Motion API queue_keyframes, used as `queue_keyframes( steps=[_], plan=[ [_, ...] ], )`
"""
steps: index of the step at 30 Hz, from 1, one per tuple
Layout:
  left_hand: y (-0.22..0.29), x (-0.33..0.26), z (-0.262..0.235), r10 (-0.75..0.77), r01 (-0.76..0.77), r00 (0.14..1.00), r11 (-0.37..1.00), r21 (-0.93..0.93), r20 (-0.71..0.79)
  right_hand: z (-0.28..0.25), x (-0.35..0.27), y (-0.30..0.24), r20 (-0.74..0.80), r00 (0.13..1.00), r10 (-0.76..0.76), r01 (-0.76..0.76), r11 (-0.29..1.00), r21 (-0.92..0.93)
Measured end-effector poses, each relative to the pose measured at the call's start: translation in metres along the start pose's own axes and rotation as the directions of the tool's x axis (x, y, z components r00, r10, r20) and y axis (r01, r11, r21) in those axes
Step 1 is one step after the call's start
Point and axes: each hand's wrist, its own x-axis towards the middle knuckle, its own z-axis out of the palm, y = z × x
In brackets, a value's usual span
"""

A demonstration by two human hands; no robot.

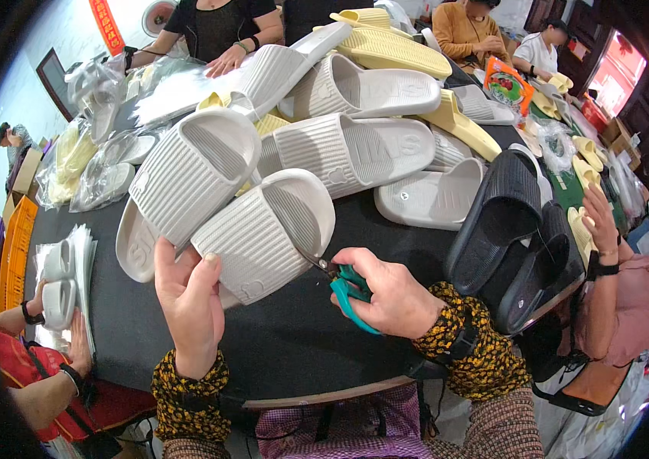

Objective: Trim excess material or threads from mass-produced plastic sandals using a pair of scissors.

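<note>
Against the near white slide sandal, our left hand wraps its fingers round the sole's edge, while our right hand grips teal scissors, blades touching the strap's rim. We should probably steady the sandal and snip shallow. Behind it lies the pile of sandals.

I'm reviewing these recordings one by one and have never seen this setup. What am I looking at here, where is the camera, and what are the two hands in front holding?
There is no machine: a camera worn on a person's head looks down at their own two hands, and its fisheye lens bends the edges. The left hand grips a white slide sandal. The right hand holds small teal-handled scissors, tips at the sandal's edge. On the black table lies a pile of white sandals, yellow ones and black ones. Other people work around the table.
</note>
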Motion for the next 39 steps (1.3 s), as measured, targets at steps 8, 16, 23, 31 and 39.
queue_keyframes(
  steps=[8, 16, 23, 31, 39],
  plan=[
    [-0.0044, -0.0025, 0.0029, 0.029, -0.029, 0.999, 0.998, -0.053, 0.014, 0.0044, -0.0028, 0.0010, -0.058, 0.998, 0.001, 0.003, 0.998, 0.070],
    [-0.0059, -0.0046, -0.0004, 0.051, -0.051, 0.998, 0.999, -0.003, 0.032, 0.0068, -0.0020, -0.0023, -0.053, 0.998, 0.041, -0.041, 0.999, 0.004],
    [-0.0071, -0.0043, 0.0031, 0.057, -0.057, 0.998, 0.998, -0.016, 0.024, 0.0059, -0.0037, -0.0013, -0.055, 0.997, 0.048, -0.046, 0.999, 0.024],
    [-0.0063, -0.0050, 0.0030, 0.052, -0.054, 0.998, 0.998, 0.043, 0.046, 0.0061, -0.0029, 0.0001, -0.062, 0.998, 0.023, -0.021, 0.999, 0.035],
    [-0.0076, -0.0093, 0.0055, 0.044, -0.048, 0.996, 0.998, 0.052, 0.078, 0.0048, -0.0041, -0.0008, -0.070, 0.998, -0.003, 0.003, 1.000, 0.000]
  ],
)
